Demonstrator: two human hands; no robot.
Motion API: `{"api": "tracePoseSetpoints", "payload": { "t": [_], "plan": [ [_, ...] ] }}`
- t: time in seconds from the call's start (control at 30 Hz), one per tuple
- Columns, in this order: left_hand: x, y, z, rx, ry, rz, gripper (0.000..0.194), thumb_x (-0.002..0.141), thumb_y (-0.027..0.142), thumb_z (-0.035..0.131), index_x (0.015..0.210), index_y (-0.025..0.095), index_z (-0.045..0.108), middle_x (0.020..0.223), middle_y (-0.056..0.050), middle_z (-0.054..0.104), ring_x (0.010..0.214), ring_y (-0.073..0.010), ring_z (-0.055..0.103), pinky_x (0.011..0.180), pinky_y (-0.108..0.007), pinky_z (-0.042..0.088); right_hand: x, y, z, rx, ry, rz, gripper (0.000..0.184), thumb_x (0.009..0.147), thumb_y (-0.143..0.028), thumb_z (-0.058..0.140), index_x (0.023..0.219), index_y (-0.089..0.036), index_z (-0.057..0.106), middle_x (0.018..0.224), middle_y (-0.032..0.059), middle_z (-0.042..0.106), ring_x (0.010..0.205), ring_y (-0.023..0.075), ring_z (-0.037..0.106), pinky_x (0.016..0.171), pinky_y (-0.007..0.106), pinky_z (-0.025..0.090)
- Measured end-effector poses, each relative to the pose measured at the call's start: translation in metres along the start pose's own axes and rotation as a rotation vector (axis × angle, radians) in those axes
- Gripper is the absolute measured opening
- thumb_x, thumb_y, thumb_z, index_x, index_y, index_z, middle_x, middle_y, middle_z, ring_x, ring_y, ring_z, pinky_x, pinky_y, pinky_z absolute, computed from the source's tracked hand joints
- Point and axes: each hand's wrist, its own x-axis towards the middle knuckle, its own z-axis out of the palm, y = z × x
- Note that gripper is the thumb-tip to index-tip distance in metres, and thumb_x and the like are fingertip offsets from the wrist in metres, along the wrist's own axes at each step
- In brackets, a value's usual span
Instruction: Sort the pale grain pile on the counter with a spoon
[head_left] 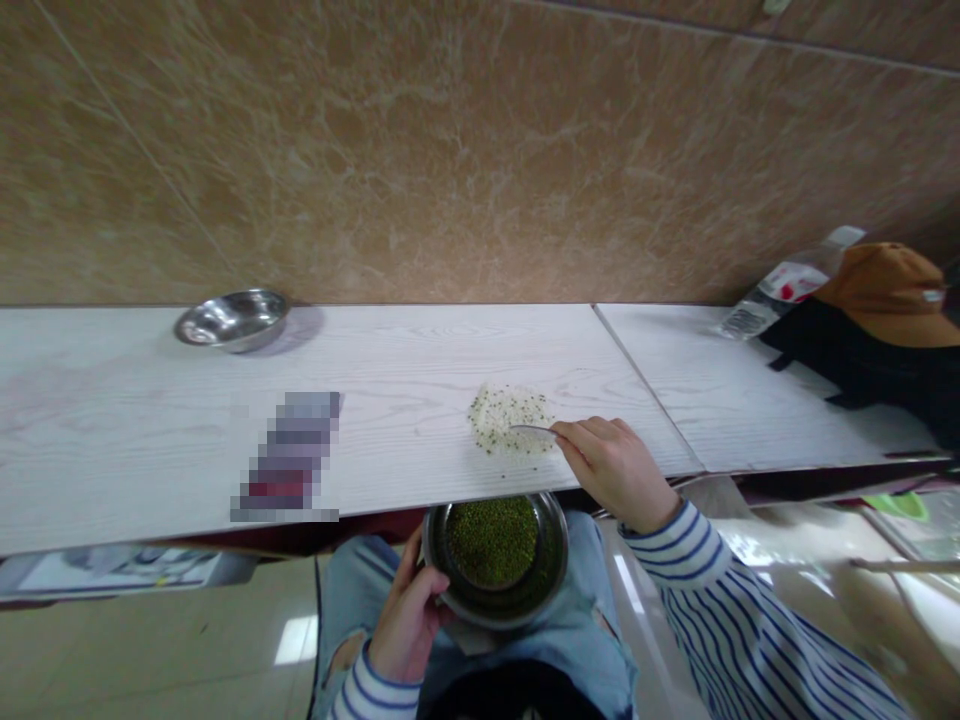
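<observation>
My left hand [414,618] grips the left rim of a steel bowl [553,590], which is held over my lap just below the counter edge. Many small green beans [493,540], apparently mung beans, lie inside it. Above the counter, my right hand [616,468] is closed on the handle of a thin metal utensil [531,429], probably a spoon. Its far end rests at a spread patch of white grains mixed with green beans [510,412]. Whether that end is a spoon's bowl cannot be made out.
A second steel bowl [232,322] stands at the back left of the white counter [405,370]. A blurred-out flat object [289,458] lies nearer the front. To the right are a plastic bottle [784,290], a brown cap [889,290] and a dark cloth item [847,365]. A tiled wall [420,150] rises behind.
</observation>
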Motion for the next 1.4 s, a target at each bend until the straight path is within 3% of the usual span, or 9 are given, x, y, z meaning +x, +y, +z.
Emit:
{"api": "tracePoseSetpoints", "payload": {
  "t": [0.43,0.83,1.03,1.4],
  "plan": [
    [-0.001,-0.001,0.001,0.007,-0.013,-0.019,0.075,0.054,0.010,0.055,0.126,0.027,0.045,0.080,0.000,0.058,0.065,-0.0151,0.049,0.049,-0.025,0.041,-0.002,-0.007,0.003,-0.080,-0.021,-0.039,0.019,0.089,-0.019,0.044,0.100,-0.019,0.059,0.083,0.0032,0.067,0.081,0.0159,0.056,0.070,0.030,0.031],
    [0.001,-0.001,0.000,0.009,-0.024,-0.004,0.072,0.054,0.011,0.056,0.124,0.027,0.045,0.096,-0.003,0.058,0.069,-0.0154,0.049,0.052,-0.027,0.043,-0.007,-0.010,0.000,-0.044,-0.040,-0.046,0.020,0.089,-0.019,0.044,0.102,-0.019,0.059,0.084,0.0027,0.066,0.082,0.0154,0.055,0.071,0.030,0.031],
    [0.001,-0.001,-0.001,0.030,-0.024,-0.012,0.070,0.055,0.012,0.055,0.123,0.028,0.045,0.087,-0.001,0.057,0.064,-0.0149,0.048,0.048,-0.025,0.040,-0.009,-0.014,0.001,-0.038,-0.044,-0.044,0.019,0.088,-0.018,0.045,0.100,-0.019,0.060,0.082,0.0023,0.065,0.082,0.0151,0.055,0.070,0.030,0.031],
    [-0.002,0.001,0.000,0.029,-0.013,-0.007,0.070,0.054,0.011,0.055,0.122,0.028,0.047,0.089,0.000,0.059,0.067,-0.0154,0.049,0.049,-0.025,0.041,-0.013,-0.014,0.000,-0.022,-0.024,-0.059,0.020,0.088,-0.018,0.045,0.102,-0.019,0.059,0.083,0.0023,0.066,0.082,0.0148,0.055,0.071,0.029,0.031]
  ]
}}
